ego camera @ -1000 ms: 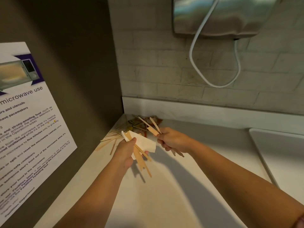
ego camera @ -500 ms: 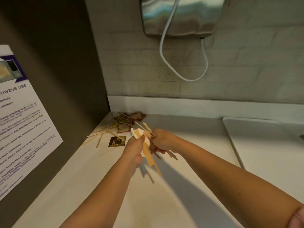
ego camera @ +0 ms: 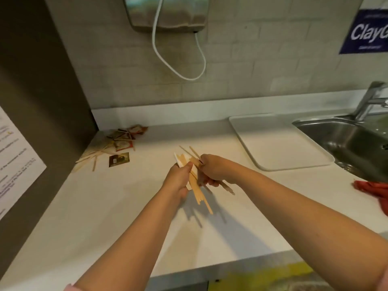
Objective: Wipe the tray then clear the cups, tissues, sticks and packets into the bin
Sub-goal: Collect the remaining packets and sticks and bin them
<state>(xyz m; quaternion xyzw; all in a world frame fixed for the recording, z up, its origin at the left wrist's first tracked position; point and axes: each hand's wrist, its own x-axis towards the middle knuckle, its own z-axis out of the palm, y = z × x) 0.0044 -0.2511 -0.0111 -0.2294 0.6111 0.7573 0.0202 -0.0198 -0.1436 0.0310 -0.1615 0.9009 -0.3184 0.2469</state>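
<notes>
Wooden stir sticks [ego camera: 199, 196] are bundled in my left hand [ego camera: 178, 181], fingers curled round them along with a white tissue [ego camera: 177, 159]. The bundle slants down and to the right, and its lower ends fan out above the countertop [ego camera: 105, 206].

My right hand [ego camera: 216, 171] is just beside the left, clenched on a smaller lot of sticks [ego camera: 190, 151] that cross behind the bundle. Both forearms reach forward and converge at mid-counter, knuckles up.

Judgement: the hands meet to merge both lots into one fist. That would free a hand for the rest.

Not yet collected:
- Loose sticks [ego camera: 90, 155] in the far left corner.
- Sauce packets [ego camera: 123, 141] beside them.
- One dark packet [ego camera: 118, 159] lying apart.

Grey tray [ego camera: 281, 143] lies bare next to the sink [ego camera: 346, 139]. Red cloth [ego camera: 371, 189] sits at the right edge. No bin is in view.
</notes>
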